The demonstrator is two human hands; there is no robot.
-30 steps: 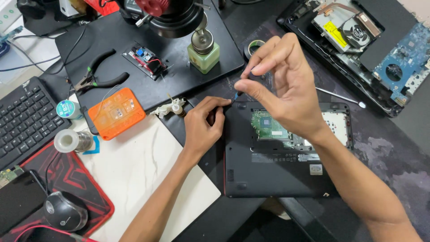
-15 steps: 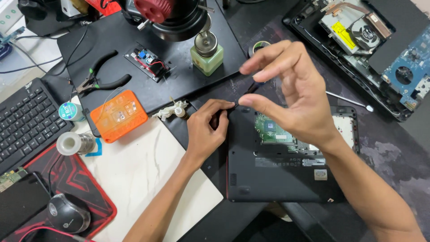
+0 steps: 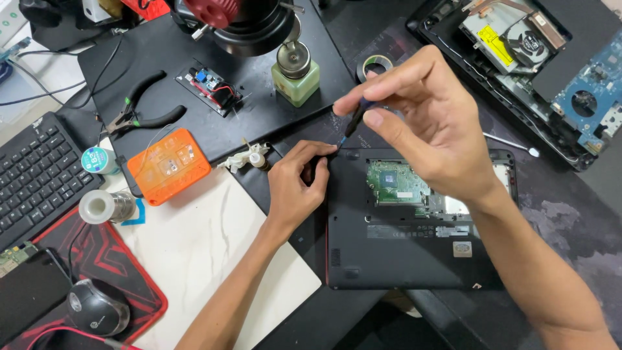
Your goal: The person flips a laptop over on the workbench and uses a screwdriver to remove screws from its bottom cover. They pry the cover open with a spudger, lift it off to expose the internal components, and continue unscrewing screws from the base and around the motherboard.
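A black laptop (image 3: 402,253) lies upside down on the dark bench, with an opening in its base that shows a green circuit board (image 3: 396,183). My right hand (image 3: 427,123) pinches a thin dark screwdriver (image 3: 353,123) whose tip points down at the laptop's top left corner. My left hand (image 3: 298,185) rests on that same corner, fingers curled against the laptop's edge right below the screwdriver tip.
An orange box (image 3: 168,165), pliers (image 3: 139,116), a small circuit module (image 3: 210,87), a green bottle (image 3: 297,74) and a microscope base (image 3: 246,23) lie beyond my left hand. A keyboard (image 3: 35,181), solder spool (image 3: 103,206) and mouse (image 3: 97,308) sit left. An opened laptop (image 3: 544,58) is top right.
My right hand has shifted slightly and lowered the screwdriver tip toward the laptop's top left corner. My left hand has stayed on that corner.
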